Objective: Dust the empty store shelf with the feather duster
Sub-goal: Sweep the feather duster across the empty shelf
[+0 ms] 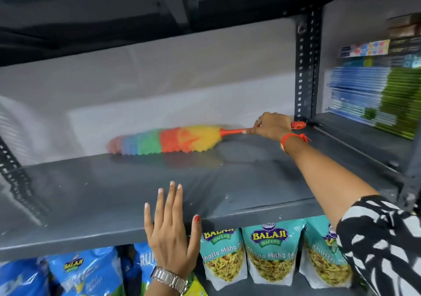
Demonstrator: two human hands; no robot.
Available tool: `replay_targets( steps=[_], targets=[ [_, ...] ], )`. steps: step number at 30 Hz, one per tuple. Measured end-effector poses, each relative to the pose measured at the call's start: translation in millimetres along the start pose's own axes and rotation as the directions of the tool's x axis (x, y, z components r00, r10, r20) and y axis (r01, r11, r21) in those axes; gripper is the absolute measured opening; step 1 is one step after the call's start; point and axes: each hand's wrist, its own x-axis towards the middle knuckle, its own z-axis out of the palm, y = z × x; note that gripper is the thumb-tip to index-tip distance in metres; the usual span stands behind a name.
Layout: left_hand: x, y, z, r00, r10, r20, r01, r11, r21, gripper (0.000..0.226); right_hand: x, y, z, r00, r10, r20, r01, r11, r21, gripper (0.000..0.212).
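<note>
1. Right now the right hand (272,126), right of centre in the frame, has its fingers (262,127) curled tight round the orange handle of the feather duster (173,139), with the ribbed handle end poking out past the hand toward the dark slotted upright (306,68).
2. That duster lies low across the back of the grey shelf (114,193), in the middle of the frame, its fluffy head running yellow, orange, green, blue and pink from right to left, close to the pale rear wall. The head looks blurred; its underside seems to touch the shelf surface.
3. At lower centre, the left hand (170,234) rests flat on the shelf's front edge, fingers (174,195) spread open and straight, holding nothing. A metal watch (169,278) sits on that wrist.
4. An orange thread band (288,139) circles the right wrist, and a black-and-white patterned sleeve (382,245) fills the lower right corner.
5. Below the shelf, teal snack bags (271,254) marked Balaji Wafers stand at lower centre and right, with blue snack bags (84,273) at lower left.
6. On the neighbouring shelf at upper right sit stacked blue and green packets (373,95), blurred.
</note>
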Motion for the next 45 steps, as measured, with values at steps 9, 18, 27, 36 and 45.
replay_targets(
  steps=[9,18,27,36,45],
  targets=[
    [0.0,-21.1,-16.1,1.0,0.007,-0.029,-0.006,0.999,0.048,0.06,-26.5,-52.9,8.9,0.977,-0.188,0.103,0.156,0.953,0.261,0.059],
    [3.3,-52.8,-20.7,0.998,-0.033,-0.048,0.038,0.993,0.115,0.06,-49.9,-110.5,48.8,0.861,-0.384,0.334,0.312,0.916,0.251,0.051],
    [3.9,-56.3,-21.0,1.0,-0.026,-0.017,0.027,0.999,0.046,0.054,-23.8,-157.9,56.4,0.976,-0.218,0.023,0.219,0.975,-0.042,0.049],
    [3.1,-97.1,-42.3,0.992,-0.04,-0.116,0.05,0.996,0.079,0.059,-59.1,-226.5,66.1,0.92,-0.365,0.14,0.328,0.916,0.231,0.058],
    [-4.4,-168.8,-64.8,0.988,-0.133,-0.084,0.147,0.969,0.196,0.057,-83.8,-308.9,102.2,0.834,-0.512,0.208,0.469,0.855,0.222,0.055]
  ],
)
